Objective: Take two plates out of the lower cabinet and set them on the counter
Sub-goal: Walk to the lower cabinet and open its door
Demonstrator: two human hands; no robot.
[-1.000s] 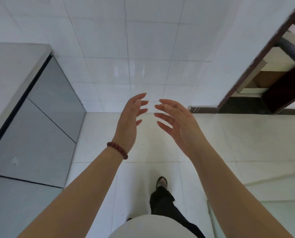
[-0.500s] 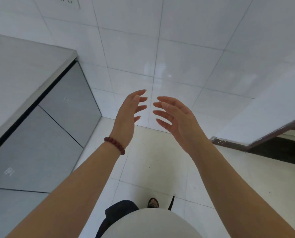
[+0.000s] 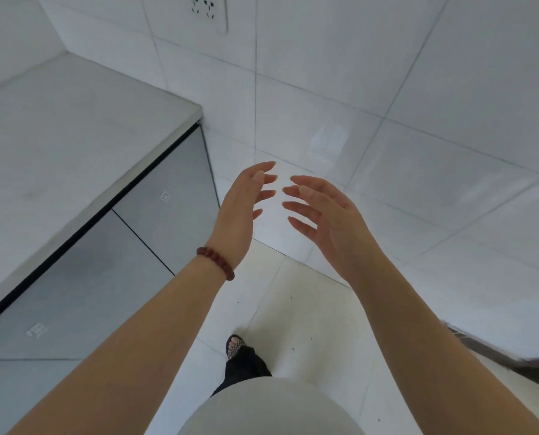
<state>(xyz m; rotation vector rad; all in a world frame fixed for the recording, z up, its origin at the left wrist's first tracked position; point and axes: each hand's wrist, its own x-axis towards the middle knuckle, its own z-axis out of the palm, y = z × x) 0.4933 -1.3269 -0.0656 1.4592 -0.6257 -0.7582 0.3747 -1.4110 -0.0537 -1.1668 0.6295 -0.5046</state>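
Observation:
My left hand [image 3: 241,208] and my right hand [image 3: 327,219] are raised in front of me, palms facing each other, fingers relaxed and spread, holding nothing. A grey counter [image 3: 57,142] runs along the left. Under it are the lower cabinet's grey doors [image 3: 82,277], all closed. No plates are in sight.
A white tiled wall [image 3: 371,89] stands ahead with a power socket [image 3: 203,11] high up. Pale floor tiles [image 3: 309,315] lie below, where one of my feet [image 3: 235,345] shows. A dark door threshold [image 3: 497,350] sits at the lower right.
The view has swung left toward the counter and wall corner. The doorway has slid to the right edge. Both hands keep the same open pose.

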